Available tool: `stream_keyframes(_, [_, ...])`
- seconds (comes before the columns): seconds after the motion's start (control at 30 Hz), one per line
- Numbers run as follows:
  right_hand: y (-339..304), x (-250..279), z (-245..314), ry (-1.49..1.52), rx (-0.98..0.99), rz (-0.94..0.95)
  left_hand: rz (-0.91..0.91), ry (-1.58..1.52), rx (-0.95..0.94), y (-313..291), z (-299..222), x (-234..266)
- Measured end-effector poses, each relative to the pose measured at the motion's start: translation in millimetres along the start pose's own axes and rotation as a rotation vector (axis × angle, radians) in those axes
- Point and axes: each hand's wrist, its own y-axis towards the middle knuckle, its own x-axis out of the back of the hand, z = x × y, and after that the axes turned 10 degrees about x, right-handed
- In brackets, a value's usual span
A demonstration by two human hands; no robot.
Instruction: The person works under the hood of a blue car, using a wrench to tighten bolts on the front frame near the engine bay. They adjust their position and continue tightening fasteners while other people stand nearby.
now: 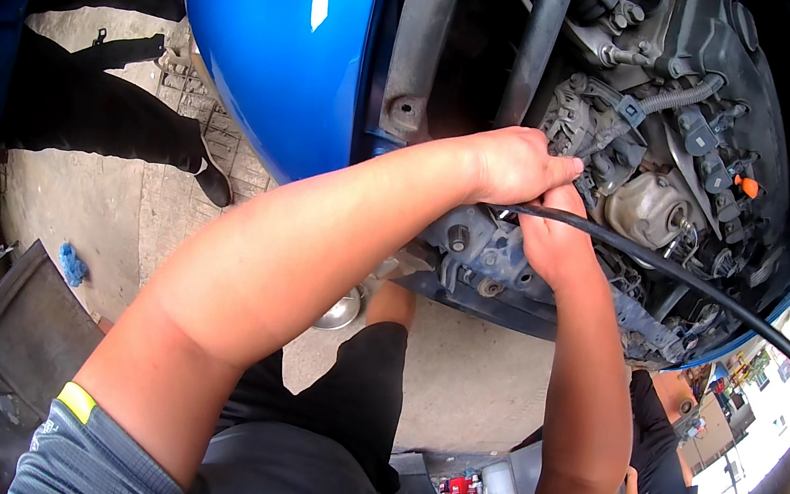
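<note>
Both of my hands meet at the front edge of an open engine bay. My left hand is closed, with its fingers curled down and its thumb stretched toward the right; what it grips is hidden. Just below and touching it, my right hand is closed too, its fingertips covered by the left hand. A black hose runs across the right hand and passes under the left wrist. Close by are a metal bracket and a rounded metal housing of the engine. The bolted front crossmember lies beneath my hands.
A blue fender curves on the left, beside a grey bar. An orange cap stands out on the engine. Someone in black trousers stands at left; another person is at lower right. A metal bowl lies below.
</note>
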Motion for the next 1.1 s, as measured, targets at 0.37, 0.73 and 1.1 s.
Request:
stream_keyframes(0.37, [-10,6,-25,0.668,-0.19,-0.236,-0.006,0.141,0.019,0,-2,1])
stream_keyframes(0.73, [-21,7,-26,0.434,-0.063,-0.183,-0.02,0.216,0.004,-8,-6,0])
stream_keyframes(1.1, [-26,7,-18,0.391,-0.043,-0.239,0.025,0.341,-0.03,-8,-7,0])
